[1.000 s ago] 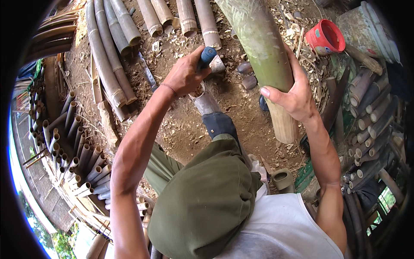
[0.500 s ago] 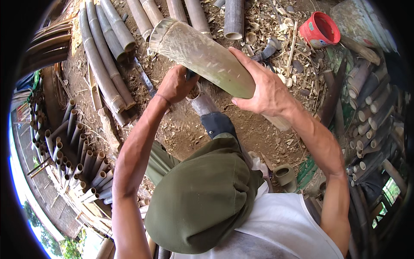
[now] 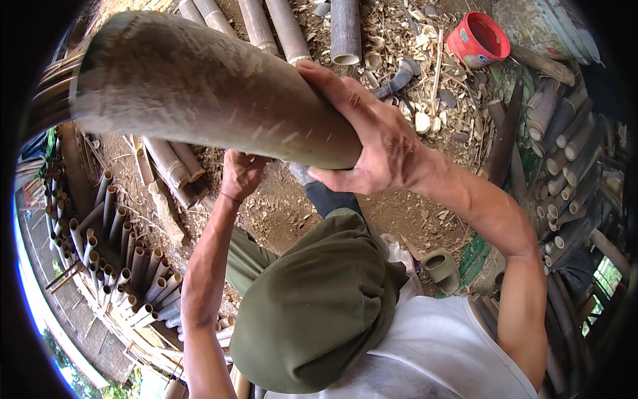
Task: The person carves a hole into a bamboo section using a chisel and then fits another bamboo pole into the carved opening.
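A thick bamboo section [image 3: 219, 86] is raised at a slant in front of me, its wide end toward the upper left. My right hand [image 3: 375, 133] grips its narrower lower end, thumb underneath and fingers over the top. Below the bamboo's middle, my left hand [image 3: 242, 174] has its fingers curled; the bamboo partly covers them, and I cannot make out what is in them. A bent knee in green trousers [image 3: 306, 299] is beneath my arms, with a dark boot [image 3: 332, 199] beyond it.
Bamboo poles [image 3: 286, 30] lie at the far side. A red bucket [image 3: 478, 40] stands at far right beside wood chips [image 3: 425, 100] and a dark curved tool [image 3: 402, 76]. Stacked bamboo [image 3: 571, 159] fills the right; upright cut tubes [image 3: 133, 266] crowd the left.
The bamboo section has risen closer to me and shifted left, now covering the knife on the ground. My right hand moved left with it; my left hand dropped lower and leftward.
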